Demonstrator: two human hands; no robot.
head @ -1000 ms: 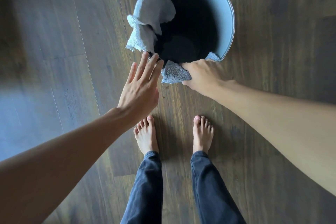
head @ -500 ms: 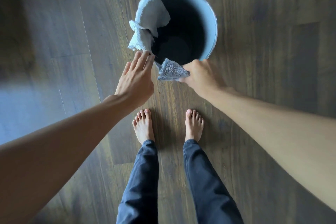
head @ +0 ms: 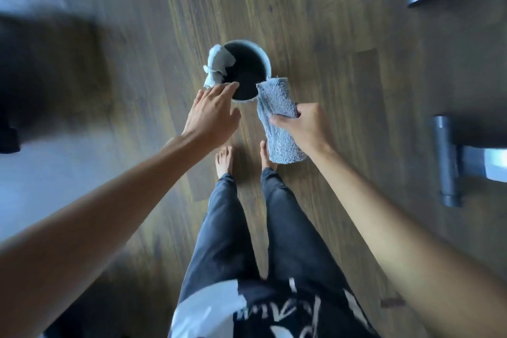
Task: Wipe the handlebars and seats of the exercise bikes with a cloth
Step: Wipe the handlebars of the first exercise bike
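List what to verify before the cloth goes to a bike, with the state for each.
1. Grip on cloth: ok; fingers of the right hand curl round it.
2. Cloth clear of bucket: ok; it hangs outside the rim.
3. Left hand free: ok; open, holding nothing, fingertips by the rim.
4. Second cloth secure: ok; draped over the rim.
5. Handlebars or seat in sight: not ok; only dark tubes at the right edge.
6. Cloth damp: cannot tell.
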